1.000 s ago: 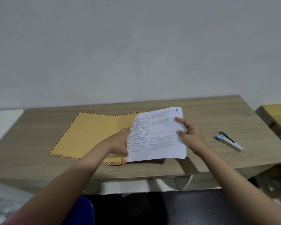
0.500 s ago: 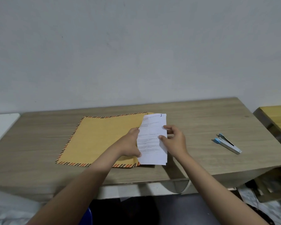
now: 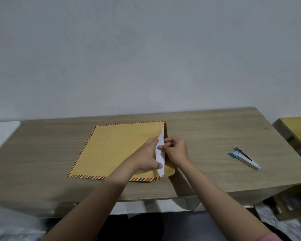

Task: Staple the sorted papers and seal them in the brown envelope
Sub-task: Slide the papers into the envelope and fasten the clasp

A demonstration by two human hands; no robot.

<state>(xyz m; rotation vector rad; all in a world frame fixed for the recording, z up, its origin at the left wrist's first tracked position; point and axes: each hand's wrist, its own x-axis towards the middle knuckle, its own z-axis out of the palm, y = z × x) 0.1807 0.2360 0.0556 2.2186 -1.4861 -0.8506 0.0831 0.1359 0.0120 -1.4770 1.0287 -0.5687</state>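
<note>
A brown envelope (image 3: 115,150) with a striped black-and-orange border lies flat on the wooden table (image 3: 207,129). Its mouth faces right. The white papers (image 3: 160,150) are almost fully inside it; only a narrow white strip sticks out at the mouth. My left hand (image 3: 149,156) grips the upper lip of the envelope at the mouth. My right hand (image 3: 176,150) has its fingers curled against the papers' outer edge, over the flap (image 3: 169,169). A blue and white stapler (image 3: 244,158) lies on the table to the right, apart from both hands.
The table ends at a grey wall behind. A white surface (image 3: 2,134) adjoins at the left and a yellow wooden piece (image 3: 297,131) at the right. The table's front edge runs just below the envelope.
The papers have slid leftward into the envelope, from mostly outside to nearly all inside. My right hand followed them toward the mouth while my left kept hold of the envelope's opening.
</note>
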